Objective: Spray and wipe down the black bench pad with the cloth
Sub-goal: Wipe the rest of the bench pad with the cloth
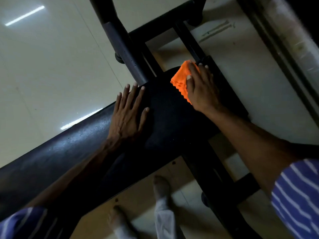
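Note:
The black bench pad (72,152) runs from the lower left up to the middle of the head view, with fine droplets glinting on its left part. My right hand (202,90) presses a folded orange cloth (181,78) flat onto the far end of the pad, the cloth partly hidden under my palm. My left hand (129,109) lies flat on the pad with fingers spread, just left of the cloth and holding nothing. No spray bottle is in view.
A black upright post (124,44) and frame bars (203,52) stand right behind the pad's end. A lower frame bar (222,195) runs down to the right. My bare feet (160,187) stand on the pale tiled floor (51,66) below the pad.

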Action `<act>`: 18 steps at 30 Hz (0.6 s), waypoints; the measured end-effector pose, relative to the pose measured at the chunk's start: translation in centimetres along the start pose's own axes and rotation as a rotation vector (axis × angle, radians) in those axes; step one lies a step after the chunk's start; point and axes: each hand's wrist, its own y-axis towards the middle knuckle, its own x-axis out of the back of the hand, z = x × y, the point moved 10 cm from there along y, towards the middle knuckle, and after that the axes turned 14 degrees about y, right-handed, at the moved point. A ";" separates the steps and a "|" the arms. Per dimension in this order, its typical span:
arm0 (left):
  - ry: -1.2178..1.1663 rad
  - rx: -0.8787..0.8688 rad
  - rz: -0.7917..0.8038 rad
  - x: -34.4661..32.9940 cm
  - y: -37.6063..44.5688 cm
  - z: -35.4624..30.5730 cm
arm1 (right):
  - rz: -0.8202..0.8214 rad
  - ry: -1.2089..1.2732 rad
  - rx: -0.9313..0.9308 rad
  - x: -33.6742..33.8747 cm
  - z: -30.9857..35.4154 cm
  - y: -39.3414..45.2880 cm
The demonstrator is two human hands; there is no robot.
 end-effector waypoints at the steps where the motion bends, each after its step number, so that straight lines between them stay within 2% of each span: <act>1: -0.005 -0.027 -0.006 0.2 0.6 -0.6 | -0.033 0.006 -0.034 -0.1 -0.3 -1.3; 5: -0.022 -0.149 -0.022 0.4 2.7 -3.4 | -0.198 -0.042 -0.059 -0.2 0.2 -9.0; 9: -0.008 -0.226 -0.009 -0.2 2.7 -5.4 | -0.231 -0.066 -0.087 -1.5 -0.4 -15.0; 12: 0.002 -0.217 0.003 -0.3 2.2 -5.5 | -0.241 -0.057 -0.155 -0.7 -2.1 -13.9; 16: 0.007 -0.241 0.011 -0.1 2.1 -6.0 | -0.323 0.039 -0.382 0.8 -5.3 -9.1; 18: 0.011 -0.263 0.016 0.2 2.1 -6.2 | -0.360 0.064 -0.415 0.6 -5.2 -9.4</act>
